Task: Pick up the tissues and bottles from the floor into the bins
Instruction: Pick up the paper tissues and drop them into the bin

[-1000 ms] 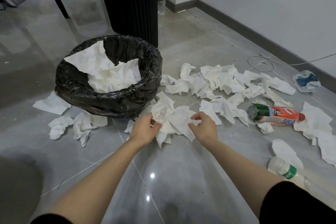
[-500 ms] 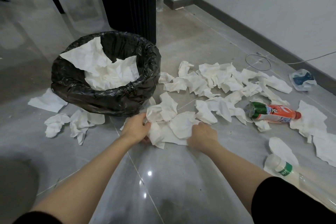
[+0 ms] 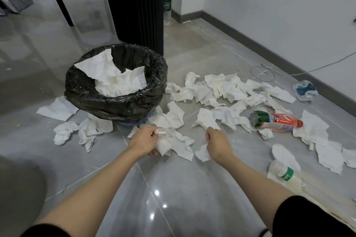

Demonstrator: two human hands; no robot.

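Gripping a wad of tissues (image 3: 174,144) with my left hand (image 3: 143,140), fingers curled round it, I am pinching a loose tissue (image 3: 207,121) with my right hand (image 3: 218,144), both low on the floor (image 3: 183,188) at five o'clock from the bin (image 3: 115,102). I am judging them weightless and soft, best bunched anywhere. The black-lined bin is holding a heap of white tissues. At three o'clock a red-labelled bottle (image 3: 277,122) is lying, light, probably slippery.

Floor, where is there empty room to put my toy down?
The bare floor between the left arm and right arm is free, so is the stretch between the bin and the black leg, and the strip between the tissues and the wall. Right of the bin it is crowded with tissues and the orange bottle.
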